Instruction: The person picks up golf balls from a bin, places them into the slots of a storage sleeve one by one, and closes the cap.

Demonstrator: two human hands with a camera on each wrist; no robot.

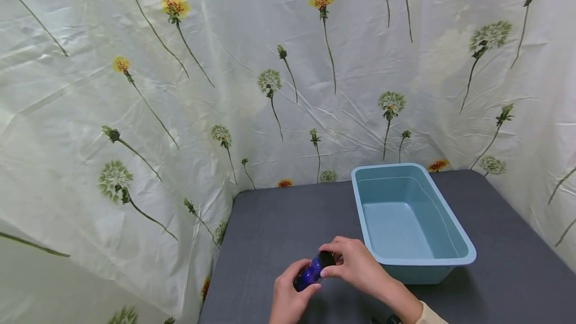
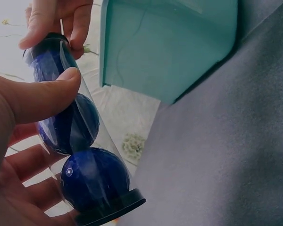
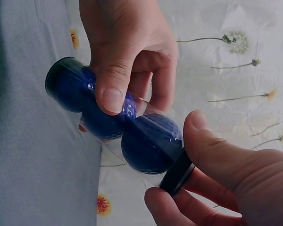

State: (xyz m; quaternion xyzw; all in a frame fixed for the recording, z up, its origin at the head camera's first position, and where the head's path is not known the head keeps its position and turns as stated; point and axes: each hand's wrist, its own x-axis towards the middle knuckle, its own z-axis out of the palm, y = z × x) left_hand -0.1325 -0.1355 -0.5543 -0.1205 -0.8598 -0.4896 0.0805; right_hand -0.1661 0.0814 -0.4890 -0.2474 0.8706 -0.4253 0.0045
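A clear tube with black ends holds three dark blue balls in a row, plainest in the right wrist view, where one ball lies near the capped end. My left hand grips the tube around its middle, thumb on one side and fingers on the other. With thumb and fingers my right hand pinches the black cap at the tube's upper end. The cap sits on the tube. In the head view the tube is tilted above the table, its capped end toward the right.
A light blue plastic basin stands on the dark grey table, to the right of my hands. Behind the table hangs a white curtain printed with dandelions. A small black object shows by my right wrist at the bottom edge.
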